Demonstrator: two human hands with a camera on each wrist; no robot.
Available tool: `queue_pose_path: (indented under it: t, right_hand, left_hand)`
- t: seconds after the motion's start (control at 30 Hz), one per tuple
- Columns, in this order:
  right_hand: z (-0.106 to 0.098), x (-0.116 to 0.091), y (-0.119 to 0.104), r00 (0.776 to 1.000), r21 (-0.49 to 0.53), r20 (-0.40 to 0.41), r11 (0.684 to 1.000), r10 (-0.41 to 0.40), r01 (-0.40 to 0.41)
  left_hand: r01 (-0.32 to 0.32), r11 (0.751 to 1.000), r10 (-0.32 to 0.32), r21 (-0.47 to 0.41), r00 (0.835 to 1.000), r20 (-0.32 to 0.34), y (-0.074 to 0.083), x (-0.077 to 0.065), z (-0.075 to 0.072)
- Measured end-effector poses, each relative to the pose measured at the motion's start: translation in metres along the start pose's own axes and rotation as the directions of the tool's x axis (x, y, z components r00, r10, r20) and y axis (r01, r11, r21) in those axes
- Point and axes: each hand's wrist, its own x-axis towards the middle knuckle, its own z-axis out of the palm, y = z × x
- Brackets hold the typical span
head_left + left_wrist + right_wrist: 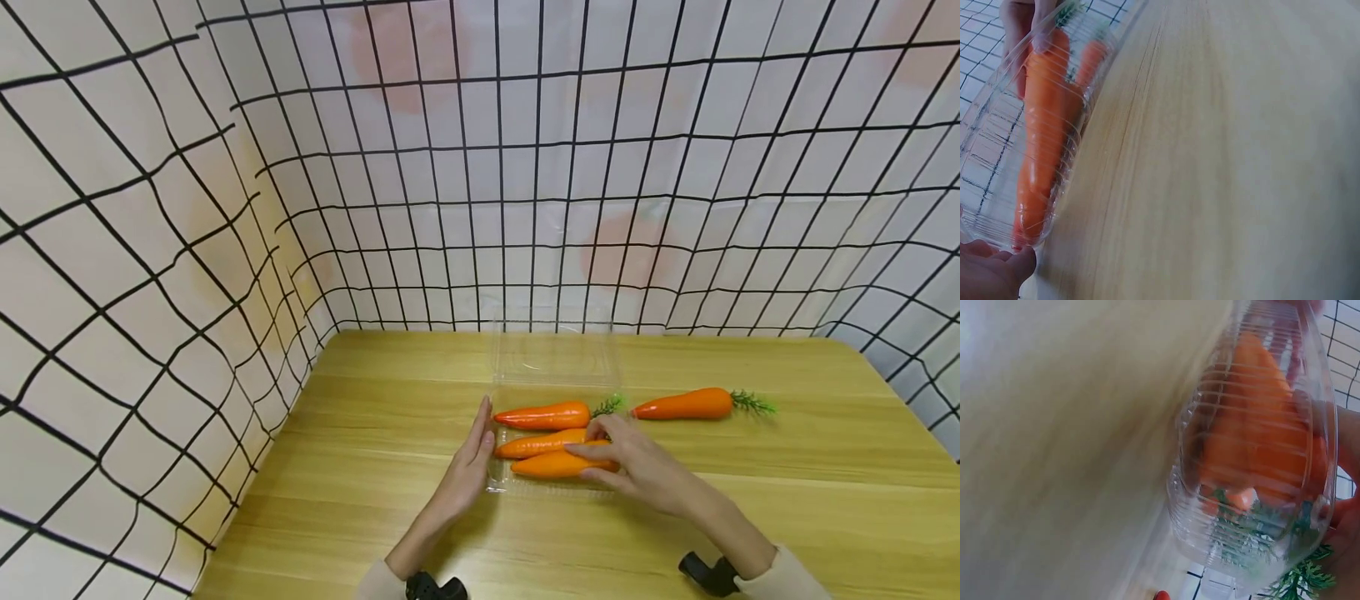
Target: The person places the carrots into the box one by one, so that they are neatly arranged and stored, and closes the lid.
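Observation:
A clear plastic clamshell box point(497, 482) lies with its lid point(555, 354) folded back. Inside are three toy carrots side by side: a far carrot point(543, 416) with a green tuft, a middle carrot point(534, 445), and a near carrot point(551, 465). My right hand point(637, 467) grips the near carrot by its thick end, with thumb and fingers on either side. Against the box's left wall rests my left hand point(465, 471), fingers extended. Through the ribbed wall in the right wrist view, orange carrots point(1260, 437) and green leaves point(1304, 578) show.
A fourth carrot point(686, 404) with a leafy top lies on the wooden table point(360, 433), right of the box. Black wire grid panels point(525, 175) over pale sheeting stand behind the table and at both sides.

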Motion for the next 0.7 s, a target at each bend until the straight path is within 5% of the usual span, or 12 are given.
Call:
queue_pose_path:
  t: [0.7]
  right_hand:
    - [0.015,0.004,-0.006,1.0,0.08,-0.018,0.996,0.025,-0.023]
  left_hand:
    - [0.0,1.0,0.001,-0.014,1.0,0.015,0.002,0.0,-0.001]
